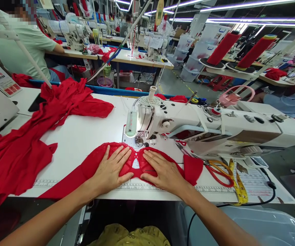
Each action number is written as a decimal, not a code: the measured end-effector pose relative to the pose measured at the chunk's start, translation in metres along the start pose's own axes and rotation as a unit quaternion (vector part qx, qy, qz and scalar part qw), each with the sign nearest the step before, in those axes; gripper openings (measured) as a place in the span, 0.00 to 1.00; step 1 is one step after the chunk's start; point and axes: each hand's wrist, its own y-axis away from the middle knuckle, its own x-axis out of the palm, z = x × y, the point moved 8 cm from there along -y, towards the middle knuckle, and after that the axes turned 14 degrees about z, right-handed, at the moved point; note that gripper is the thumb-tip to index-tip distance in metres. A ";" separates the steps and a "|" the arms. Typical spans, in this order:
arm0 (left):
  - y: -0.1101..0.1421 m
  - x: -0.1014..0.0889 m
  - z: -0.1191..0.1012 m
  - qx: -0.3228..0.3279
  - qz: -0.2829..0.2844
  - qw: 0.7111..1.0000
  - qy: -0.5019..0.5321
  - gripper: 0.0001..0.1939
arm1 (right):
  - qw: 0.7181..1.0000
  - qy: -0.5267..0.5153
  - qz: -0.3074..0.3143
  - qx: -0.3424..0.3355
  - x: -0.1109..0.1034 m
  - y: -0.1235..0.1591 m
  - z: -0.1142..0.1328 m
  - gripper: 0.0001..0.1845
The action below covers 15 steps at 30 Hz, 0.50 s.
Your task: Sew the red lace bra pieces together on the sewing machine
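Observation:
A red lace bra (92,162) lies spread on the white sewing table, its two cups side by side below the needle area. My left hand (112,167) rests flat on the left cup, fingers stretched out. On the right cup lies my right hand (162,169), also flat with fingers extended. Between the hands, a small gap in the bra's centre shows the white table. Just beyond the fingertips stands the sewing machine (188,119), with its presser foot (138,140) apart from the fabric. My palms hide much of both cups.
Red fabric (60,106) is heaped at the left. Scissors (221,172) and a yellow measuring tape (239,188) lie at the right, near a paper sheet (255,181). A printed ruler (147,188) runs along the front edge. Red thread cones (256,51) stand behind; a co-worker (26,44) sits far left.

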 end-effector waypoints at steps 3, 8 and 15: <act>0.003 -0.004 -0.002 0.011 0.001 1.000 0.005 0.35 | 1.000 0.008 -0.004 -0.006 0.000 0.000 0.000 0.38; 0.012 -0.021 -0.011 0.062 -0.025 0.997 0.027 0.28 | 1.000 0.017 -0.008 -0.008 0.000 0.001 0.001 0.37; 0.027 -0.037 -0.043 0.143 -0.115 0.982 0.049 0.12 | 0.995 0.007 -0.102 -0.023 -0.018 0.001 0.010 0.19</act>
